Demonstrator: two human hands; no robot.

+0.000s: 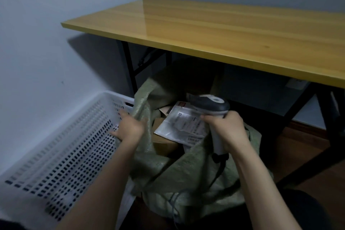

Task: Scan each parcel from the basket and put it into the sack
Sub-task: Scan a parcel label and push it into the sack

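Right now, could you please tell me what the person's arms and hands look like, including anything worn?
The left forearm and right forearm are bare, with no sleeves in view. The left hand and right hand wear no gloves. No watch, bracelet or ring shows on wrists or fingers, though the dim picture could hide a thin one.

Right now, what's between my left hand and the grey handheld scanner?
Head view: the green woven sack's open mouth, with a white plastic mailer parcel lying on brown cardboard boxes.
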